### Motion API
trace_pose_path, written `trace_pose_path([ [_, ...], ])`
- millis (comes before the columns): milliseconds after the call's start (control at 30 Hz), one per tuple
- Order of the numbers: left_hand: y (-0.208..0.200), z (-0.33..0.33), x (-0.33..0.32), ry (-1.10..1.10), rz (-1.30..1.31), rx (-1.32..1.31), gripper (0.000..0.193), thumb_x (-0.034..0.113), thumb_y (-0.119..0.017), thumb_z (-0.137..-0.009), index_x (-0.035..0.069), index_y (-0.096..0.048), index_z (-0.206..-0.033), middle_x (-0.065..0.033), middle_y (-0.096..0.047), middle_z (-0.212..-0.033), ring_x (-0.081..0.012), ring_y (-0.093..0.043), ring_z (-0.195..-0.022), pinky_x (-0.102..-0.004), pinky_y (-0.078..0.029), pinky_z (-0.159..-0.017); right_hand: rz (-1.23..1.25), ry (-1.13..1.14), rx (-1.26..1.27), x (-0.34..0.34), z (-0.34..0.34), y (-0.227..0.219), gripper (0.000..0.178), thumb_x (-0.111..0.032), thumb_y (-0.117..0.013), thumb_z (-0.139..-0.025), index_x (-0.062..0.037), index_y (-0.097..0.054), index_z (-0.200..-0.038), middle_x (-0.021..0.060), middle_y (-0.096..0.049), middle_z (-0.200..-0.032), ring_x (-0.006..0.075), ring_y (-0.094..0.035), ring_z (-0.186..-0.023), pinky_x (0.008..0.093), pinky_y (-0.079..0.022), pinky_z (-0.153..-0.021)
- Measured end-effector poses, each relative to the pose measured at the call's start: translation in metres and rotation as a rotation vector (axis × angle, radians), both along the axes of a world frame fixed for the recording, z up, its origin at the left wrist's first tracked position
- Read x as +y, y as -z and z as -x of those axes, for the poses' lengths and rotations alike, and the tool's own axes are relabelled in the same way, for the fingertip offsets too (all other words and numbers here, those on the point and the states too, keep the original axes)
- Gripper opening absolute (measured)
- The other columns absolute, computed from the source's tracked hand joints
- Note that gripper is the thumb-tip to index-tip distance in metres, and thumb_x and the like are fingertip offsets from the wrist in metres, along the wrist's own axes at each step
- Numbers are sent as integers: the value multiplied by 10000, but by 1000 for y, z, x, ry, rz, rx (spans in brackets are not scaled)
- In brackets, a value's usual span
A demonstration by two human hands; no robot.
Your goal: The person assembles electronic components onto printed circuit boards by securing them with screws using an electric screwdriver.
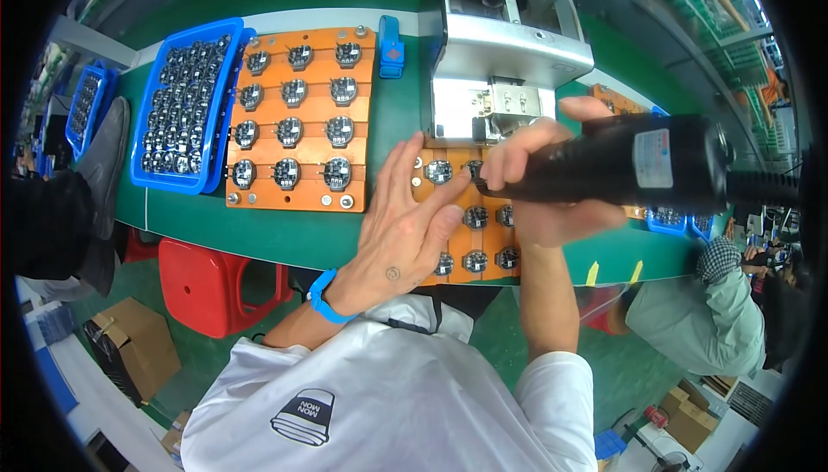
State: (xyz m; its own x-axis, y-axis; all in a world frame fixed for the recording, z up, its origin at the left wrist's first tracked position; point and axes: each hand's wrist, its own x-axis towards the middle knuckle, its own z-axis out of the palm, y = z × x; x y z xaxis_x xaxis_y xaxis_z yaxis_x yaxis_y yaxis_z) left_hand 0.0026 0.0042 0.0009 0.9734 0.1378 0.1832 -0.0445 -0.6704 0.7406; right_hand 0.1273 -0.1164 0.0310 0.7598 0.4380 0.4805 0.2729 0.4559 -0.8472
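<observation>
My right hand (552, 224) is wrapped round a thick black electric screwdriver (595, 166), held lying over to the right with its cable end outward. Its working tip is hidden behind my fingers. Beneath both hands lies an orange fixture board (460, 239) bearing rows of small round black-and-silver parts. My left hand (401, 231) rests on the left side of this board, fingers stretched out. Its index fingertip touches or nearly touches a round part (474, 169) in the far row, close to my right fingertips. A blue band (323, 298) circles my left wrist.
Left of my hands, a second orange fixture (270, 118) holds more round parts beside a blue tray (141, 157) full of them. A silver machine (517, 54) stands just beyond my hands. A blue strap (391, 54) lies near it. Below are a red stool (200, 287) and, rightward, another person (707, 321).
</observation>
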Motion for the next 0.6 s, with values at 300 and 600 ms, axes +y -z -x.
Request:
trace_pose_path([
  [300, 2, 1, -3, -13, 3, 0, 467, 364, -360, -1023, 52, -625, -1249, -365, -273, -1434, -488, -258, -1359, -513, -250, -1111, -116, 7, 57, -2, 1, -3, 1060, -874, -412, -722, 16, -304, -1288, 89, -588, -689, 166, -565, -527, 272, -491, -519],
  [600, 6, 2, -8, -151, 42, -248, 311, 90, -717, -810, 45, -668, -1114, -233, -466, -1304, -417, -459, -1213, -465, -424, -990, -500, -153, 180, -10, -8, -15, 962, -845, -296, -819, -56, -253, -1369, 103, -517, -700, 209, -533, -511, 373, -499, -496],
])
